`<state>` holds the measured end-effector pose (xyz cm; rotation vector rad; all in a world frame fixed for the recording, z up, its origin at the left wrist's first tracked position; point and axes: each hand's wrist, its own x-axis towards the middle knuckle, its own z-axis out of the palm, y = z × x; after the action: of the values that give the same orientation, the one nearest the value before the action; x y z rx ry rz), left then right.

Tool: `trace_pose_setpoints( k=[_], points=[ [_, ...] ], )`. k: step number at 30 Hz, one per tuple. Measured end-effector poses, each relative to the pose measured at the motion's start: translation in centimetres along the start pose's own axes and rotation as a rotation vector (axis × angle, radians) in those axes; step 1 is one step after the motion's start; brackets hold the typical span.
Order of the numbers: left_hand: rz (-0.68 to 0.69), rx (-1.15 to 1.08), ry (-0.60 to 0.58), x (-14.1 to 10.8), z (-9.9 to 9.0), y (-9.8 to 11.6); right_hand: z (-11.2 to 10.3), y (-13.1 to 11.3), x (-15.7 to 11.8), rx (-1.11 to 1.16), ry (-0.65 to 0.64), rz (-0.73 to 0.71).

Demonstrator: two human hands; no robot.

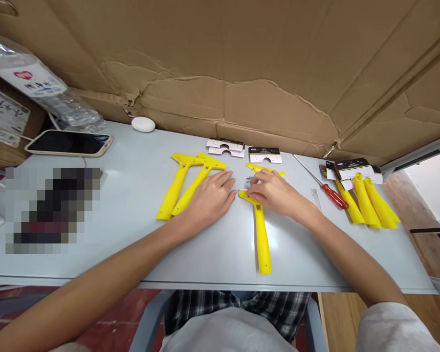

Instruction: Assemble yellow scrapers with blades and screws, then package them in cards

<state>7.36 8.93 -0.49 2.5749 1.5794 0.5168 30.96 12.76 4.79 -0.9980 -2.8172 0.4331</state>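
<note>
Cardboard behind the surface. Left of the flat, spread left hand, two yellow scrapers, probably set aside. Beneath the curled right hand, pinch impossible to tell, a third scraper, laid flat presumably for steadiness. Farther right, a screwdriver, seemingly within reach.

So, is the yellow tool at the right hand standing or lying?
Lying: the yellow tool stretches along the table toward the near edge.

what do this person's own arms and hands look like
The left hand and right hand look ungloved and unadorned. The forearms are bare; a short, plain, pale grey sleeve shows on the right.
</note>
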Motion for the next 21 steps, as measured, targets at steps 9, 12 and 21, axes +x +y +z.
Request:
trace_pose_setpoints(
  k=[9, 12, 21],
  points=[
    [-0.007, -0.03, 0.0, 0.1, -0.4, 0.1, 0.4, 0.1, 0.1, -0.004, -0.002, -0.001],
    [-0.008, -0.03, 0.0, 0.0, -0.4, 0.1, 0.3, 0.1, 0.1, 0.009, -0.009, 0.0],
    [0.099, -0.079, 0.143, -0.2, 0.0, -0.7, -2.0, 1.2, -2.0, 0.023, 0.145, 0.011]
  ],
)
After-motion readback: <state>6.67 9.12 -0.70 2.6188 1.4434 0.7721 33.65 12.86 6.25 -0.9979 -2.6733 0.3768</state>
